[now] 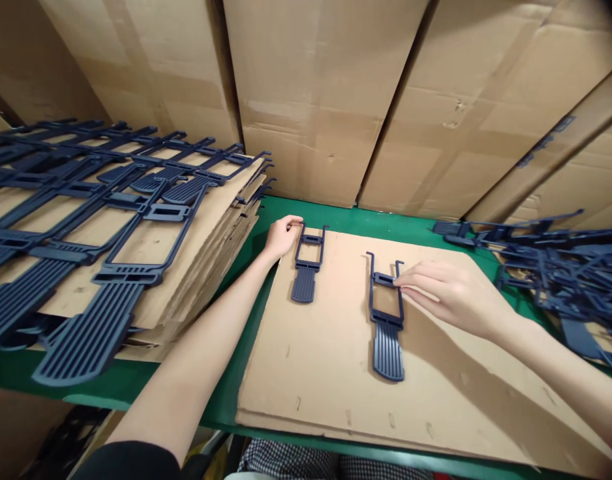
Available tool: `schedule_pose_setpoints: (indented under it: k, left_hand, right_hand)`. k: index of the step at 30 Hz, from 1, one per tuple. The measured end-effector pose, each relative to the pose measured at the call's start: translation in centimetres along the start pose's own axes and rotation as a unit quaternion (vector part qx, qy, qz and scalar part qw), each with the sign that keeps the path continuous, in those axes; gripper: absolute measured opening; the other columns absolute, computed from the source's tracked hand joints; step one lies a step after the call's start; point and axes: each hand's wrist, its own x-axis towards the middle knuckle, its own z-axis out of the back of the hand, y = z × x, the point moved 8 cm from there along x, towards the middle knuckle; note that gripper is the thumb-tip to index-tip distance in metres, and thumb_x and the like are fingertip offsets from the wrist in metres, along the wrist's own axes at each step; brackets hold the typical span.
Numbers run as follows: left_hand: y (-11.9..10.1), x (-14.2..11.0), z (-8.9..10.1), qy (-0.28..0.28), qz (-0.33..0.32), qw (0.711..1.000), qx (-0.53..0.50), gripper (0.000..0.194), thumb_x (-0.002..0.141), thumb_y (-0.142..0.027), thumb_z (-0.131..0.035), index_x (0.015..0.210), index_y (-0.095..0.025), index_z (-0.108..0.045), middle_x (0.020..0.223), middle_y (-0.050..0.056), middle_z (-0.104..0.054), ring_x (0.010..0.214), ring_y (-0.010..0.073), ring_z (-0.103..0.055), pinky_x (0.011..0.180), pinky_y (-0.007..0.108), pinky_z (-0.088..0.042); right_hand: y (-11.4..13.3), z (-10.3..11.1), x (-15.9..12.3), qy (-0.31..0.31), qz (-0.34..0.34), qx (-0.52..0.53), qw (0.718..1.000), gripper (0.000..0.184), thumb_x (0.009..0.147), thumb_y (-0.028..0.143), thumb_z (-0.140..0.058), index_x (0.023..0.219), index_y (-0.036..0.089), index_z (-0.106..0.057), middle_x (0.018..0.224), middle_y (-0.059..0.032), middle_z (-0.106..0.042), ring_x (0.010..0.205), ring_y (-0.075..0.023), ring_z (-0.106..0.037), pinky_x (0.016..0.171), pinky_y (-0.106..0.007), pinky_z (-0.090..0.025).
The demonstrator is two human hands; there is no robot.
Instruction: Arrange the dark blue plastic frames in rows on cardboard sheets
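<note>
Two dark blue plastic frames with ribbed paddle ends are over a flat cardboard sheet (pixel 326 373). My left hand (pixel 282 237) is at the far left corner of the sheet, its closed fingertips on the hooked top end of the smaller-looking left frame (pixel 304 285). That frame lies flat, paddle toward me. My right hand (pixel 449 293) pinches the right side bar of the nearer frame (pixel 388 350) between thumb and fingers, close to its crossbar. Its paddle also points toward me. Whether this frame rests fully on the cardboard I cannot tell.
Layers of similar blue frames (pixel 91 327) and cardboard sheets (pixel 221 247) are stacked on the left. A tangled heap of blue parts (pixel 571 273) lies at the right. Tall cardboard boxes (pixel 311 100) stand behind the green table (pixel 336 212).
</note>
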Motion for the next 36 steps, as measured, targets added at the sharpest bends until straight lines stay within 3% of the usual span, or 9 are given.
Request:
schedule_pose_setpoints:
  k: [5, 9, 13, 16, 21, 26, 36]
  left_hand:
    - [-0.1, 0.0, 0.0, -0.001, -0.001, 1.000, 0.001, 0.036, 0.069, -0.002, -0.044, 0.092, -0.015, -0.069, 0.095, 0.005, -0.072, 0.093, 0.0192, -0.065, 0.089, 0.032, -0.048]
    - [-0.1, -0.1, 0.1, -0.004, -0.001, 1.000, -0.001, 0.032, 0.073, -0.006, -0.045, 0.092, -0.016, -0.069, 0.094, 0.004, -0.072, 0.093, 0.0189, -0.065, 0.091, 0.032, -0.048]
    - [-0.2, -0.1, 0.2, -0.009, 0.003, 1.000, -0.003, 0.027, 0.079, -0.010, -0.045, 0.090, -0.016, -0.069, 0.095, 0.005, -0.071, 0.094, 0.0186, -0.065, 0.090, 0.031, -0.048]
    - [-0.3, -0.1, 0.2, -0.009, 0.005, 1.000, -0.004, 0.026, 0.079, -0.010, -0.046, 0.089, -0.016, -0.068, 0.097, 0.005, -0.071, 0.094, 0.0189, -0.065, 0.090, 0.032, -0.048]
    - [-0.3, -0.2, 0.1, -0.004, 0.003, 1.000, -0.016, 0.025, 0.079, -0.010, -0.046, 0.090, -0.015, -0.068, 0.095, 0.006, -0.071, 0.093, 0.0196, -0.065, 0.090, 0.033, -0.048]
    - [-0.1, -0.1, 0.0, -0.002, -0.002, 1.000, -0.031, 0.026, 0.078, -0.008, -0.047, 0.092, -0.015, -0.067, 0.095, 0.006, -0.071, 0.093, 0.0180, -0.065, 0.089, 0.031, -0.048]
    - [0.5, -0.1, -0.2, 0.001, -0.011, 0.999, -0.048, 0.019, 0.076, -0.016, -0.058, 0.092, -0.014, -0.067, 0.095, 0.008, -0.071, 0.090, 0.0182, -0.066, 0.085, 0.030, -0.049]
  right_hand:
    - [-0.9, -2.1, 0.9, 0.017, -0.057, -0.002, 0.998, 0.022, 0.088, 0.028, -0.050, 0.103, 0.018, -0.062, 0.103, -0.0088, -0.065, 0.096, -0.0225, -0.058, 0.081, -0.037, -0.046]
    - [-0.8, -2.8, 1.9, 0.001, -0.061, 0.013, 0.998, 0.017, 0.086, 0.026, -0.052, 0.097, 0.019, -0.063, 0.093, -0.0069, -0.066, 0.088, -0.0218, -0.058, 0.077, -0.037, -0.044]
    - [3.0, -0.9, 3.5, -0.054, -0.009, 0.036, 0.998, 0.015, 0.085, 0.026, -0.053, 0.095, 0.019, -0.063, 0.089, -0.0069, -0.066, 0.086, -0.0207, -0.056, 0.076, -0.036, -0.042]
    - [7.4, -0.1, 5.1, -0.052, 0.050, 0.071, 0.995, 0.015, 0.086, 0.026, -0.053, 0.094, 0.020, -0.065, 0.087, -0.0066, -0.066, 0.084, -0.0195, -0.055, 0.077, -0.036, -0.040]
    - [12.3, -1.6, 7.7, -0.028, 0.115, 0.105, 0.987, 0.014, 0.086, 0.027, -0.055, 0.085, 0.018, -0.066, 0.079, -0.0051, -0.064, 0.083, -0.0191, -0.052, 0.076, -0.035, -0.036]
    - [12.8, -3.3, 9.0, -0.027, 0.085, 0.125, 0.988, 0.013, 0.086, 0.025, -0.055, 0.082, 0.016, -0.064, 0.081, -0.0065, -0.062, 0.085, -0.0187, -0.050, 0.074, -0.033, -0.037]
    - [12.1, -4.0, 8.0, -0.029, 0.015, 0.129, 0.991, 0.012, 0.085, 0.026, -0.057, 0.080, 0.016, -0.062, 0.086, -0.0078, -0.057, 0.083, -0.0188, -0.048, 0.072, -0.032, -0.040]
